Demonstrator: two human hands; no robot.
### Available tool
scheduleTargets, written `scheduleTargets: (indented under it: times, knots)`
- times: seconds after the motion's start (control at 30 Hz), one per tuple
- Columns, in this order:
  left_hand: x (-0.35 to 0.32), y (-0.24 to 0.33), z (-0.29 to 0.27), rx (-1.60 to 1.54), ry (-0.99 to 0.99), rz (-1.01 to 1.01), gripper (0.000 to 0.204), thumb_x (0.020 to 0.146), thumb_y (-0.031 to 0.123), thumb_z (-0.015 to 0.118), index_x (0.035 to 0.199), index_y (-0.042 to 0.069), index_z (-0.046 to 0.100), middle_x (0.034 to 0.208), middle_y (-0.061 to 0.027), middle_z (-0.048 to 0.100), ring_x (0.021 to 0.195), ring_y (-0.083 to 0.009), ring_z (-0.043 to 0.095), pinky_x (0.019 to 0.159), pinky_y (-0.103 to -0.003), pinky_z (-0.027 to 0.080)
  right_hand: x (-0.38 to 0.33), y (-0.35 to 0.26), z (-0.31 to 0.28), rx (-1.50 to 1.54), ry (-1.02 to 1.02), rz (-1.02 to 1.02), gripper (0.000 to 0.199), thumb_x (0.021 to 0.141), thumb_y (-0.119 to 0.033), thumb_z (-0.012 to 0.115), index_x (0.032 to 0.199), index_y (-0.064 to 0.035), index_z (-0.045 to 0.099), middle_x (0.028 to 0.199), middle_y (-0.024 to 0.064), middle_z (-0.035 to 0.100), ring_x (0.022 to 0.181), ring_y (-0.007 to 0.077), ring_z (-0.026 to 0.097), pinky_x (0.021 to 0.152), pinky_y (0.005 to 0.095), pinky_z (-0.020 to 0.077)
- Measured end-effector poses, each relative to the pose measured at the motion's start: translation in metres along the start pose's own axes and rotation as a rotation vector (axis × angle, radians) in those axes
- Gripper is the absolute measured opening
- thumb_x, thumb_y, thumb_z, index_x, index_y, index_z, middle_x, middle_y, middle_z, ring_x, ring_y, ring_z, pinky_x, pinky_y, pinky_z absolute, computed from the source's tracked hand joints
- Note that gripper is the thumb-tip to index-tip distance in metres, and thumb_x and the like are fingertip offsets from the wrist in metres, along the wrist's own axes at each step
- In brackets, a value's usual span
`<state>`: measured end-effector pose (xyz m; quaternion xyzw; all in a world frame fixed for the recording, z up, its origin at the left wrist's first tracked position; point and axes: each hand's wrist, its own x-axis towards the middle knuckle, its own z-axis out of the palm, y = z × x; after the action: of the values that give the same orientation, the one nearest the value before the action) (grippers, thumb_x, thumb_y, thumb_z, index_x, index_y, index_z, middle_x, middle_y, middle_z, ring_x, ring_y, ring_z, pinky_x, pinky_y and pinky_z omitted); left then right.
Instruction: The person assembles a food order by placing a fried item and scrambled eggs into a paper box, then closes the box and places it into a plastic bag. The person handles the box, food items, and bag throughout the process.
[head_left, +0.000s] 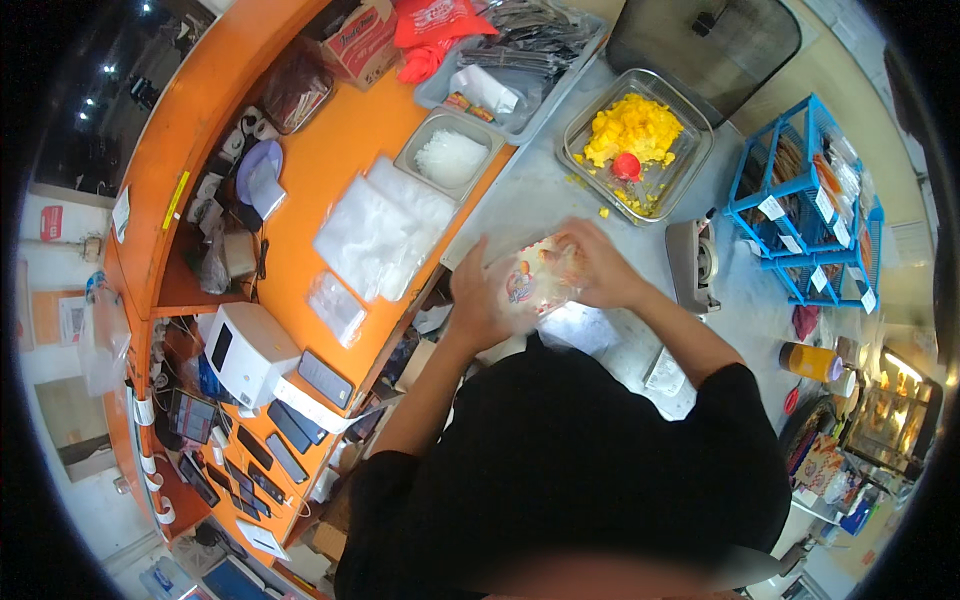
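Between my two hands is a white food packet with a red and colourful print (537, 277), and clear plastic seems to be round it. My left hand (478, 298) is closed on its left side, slightly blurred. On the other side, the fingers of my right hand (592, 262) wrap over its edge. The packet is above the metal counter, close to my body. Beyond it, a metal tray (700, 160) holds yellow crumbly food (635, 130) with a red scoop (626, 167) lying in it.
Clear plastic bags (380, 235) and a tub of white stuff (448, 158) are on the orange counter to the left. A tape dispenser (690, 265) stands right of my right hand, near blue baskets (800, 215). Several phones (288, 457) and a white printer (252, 352) are lower left.
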<state>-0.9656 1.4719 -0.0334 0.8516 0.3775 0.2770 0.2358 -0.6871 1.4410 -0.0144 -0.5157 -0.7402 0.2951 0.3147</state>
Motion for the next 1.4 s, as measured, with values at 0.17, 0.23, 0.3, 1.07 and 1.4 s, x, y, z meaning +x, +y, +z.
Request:
scheduleTargets:
  times: [0.17, 0.23, 0.3, 1.07, 1.4]
  knots:
    - [0.008, -0.030, 0.084, -0.041, 0.048, 0.047, 0.059, 0.079, 0.019, 0.072, 0.131, -0.001, 0.053, 0.142, -0.0269, 0.049, 0.132, -0.0470, 0.045, 0.112, -0.055, 0.033, 0.007, 0.018, 0.089, 0.113, 0.183, 0.144, 0.046, 0.084, -0.023, 0.067, 0.123, -0.0002, 0.059, 0.118, 0.0240, 0.059, 0.115, 0.0432, 0.055, 0.106, 0.0528, 0.0385]
    - [0.002, -0.035, 0.096, -0.200, -0.034, -0.170, 0.055, 0.079, 0.013, 0.067, 0.130, -0.002, 0.053, 0.135, -0.0270, 0.052, 0.127, -0.0476, 0.048, 0.109, -0.054, 0.036, -0.004, 0.007, 0.088, 0.166, 0.197, 0.086, 0.043, 0.085, -0.023, 0.066, 0.121, -0.0005, 0.058, 0.123, 0.0241, 0.057, 0.119, 0.0432, 0.053, 0.109, 0.0542, 0.0354]
    - [0.000, -0.039, 0.100, -0.237, 0.001, -0.191, 0.053, 0.079, 0.009, 0.062, 0.130, -0.003, 0.053, 0.129, -0.0274, 0.055, 0.122, -0.0482, 0.049, 0.107, -0.054, 0.038, -0.014, -0.005, 0.071, 0.016, 0.116, 0.056, 0.054, 0.078, -0.025, 0.072, 0.123, -0.0026, 0.053, 0.123, 0.0225, 0.053, 0.121, 0.0449, 0.047, 0.107, 0.0554, 0.0345]
    - [-0.114, -0.047, -0.002, -0.216, -0.225, -0.465, 0.098, 0.083, 0.037, 0.082, 0.155, -0.003, 0.029, 0.150, -0.0189, 0.046, 0.139, -0.0329, 0.048, 0.111, -0.045, 0.044, 0.020, -0.024, 0.048, 0.325, 0.211, 0.286, 0.046, 0.112, -0.037, 0.038, 0.128, -0.0063, 0.069, 0.132, 0.0160, 0.068, 0.119, 0.0259, 0.065, 0.105, 0.0362, 0.0484]
    - [-0.025, 0.044, 0.006, -0.911, -0.183, -0.602, 0.070, 0.101, 0.062, 0.044, 0.146, 0.009, 0.046, 0.137, -0.0135, 0.059, 0.131, -0.0298, 0.056, 0.108, -0.045, 0.048, 0.024, -0.050, 0.042, 0.159, 0.369, 0.354, 0.054, 0.103, -0.048, 0.047, 0.153, -0.0266, 0.048, 0.158, 0.0183, 0.041, 0.140, 0.0397, 0.043, 0.113, 0.0628, 0.0282]
